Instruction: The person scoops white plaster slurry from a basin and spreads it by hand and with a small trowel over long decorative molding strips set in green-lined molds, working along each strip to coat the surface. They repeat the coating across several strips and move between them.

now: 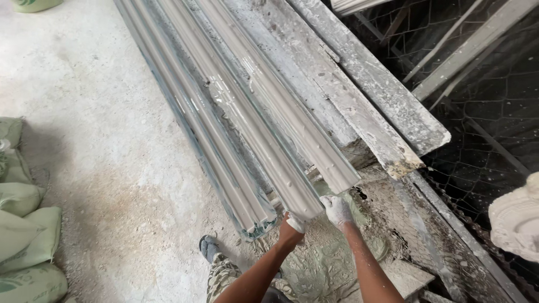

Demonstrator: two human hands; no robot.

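View: looking down from head height at a dusty concrete floor, the person's two forearms reaching in from 6 o'clock.

Left hand: plaster-coated, fingers curled onto the near end of the middle moulding strip – it grips the end from below; how tight the grip is cannot be told.

Right hand: also white with plaster, fingers bent and pressed against the near end of the same strip, just beside the left hand, toward 3 o'clock.

Moulding strips: three long, pale, glossy wet-looking lengths lie side by side, running from the hands at 6 o'clock up toward 11 o'clock. The left strip ends near the person's foot; the right strip ends just above the right hand.

Planks: rough boards crusted with plaster, lying alongside the strips toward 1 o'clock.

Wire mesh: dark netting with thin slats over it, at 2 to 3 o'clock.

Sacks: pale green bags stacked at 8 o'clock, well apart from the hands.

Shoe: a dark shoe on the floor at 6 o'clock – just left of the left forearm.

Plaster ornament: a white carved piece at 4 o'clock, at the frame edge.
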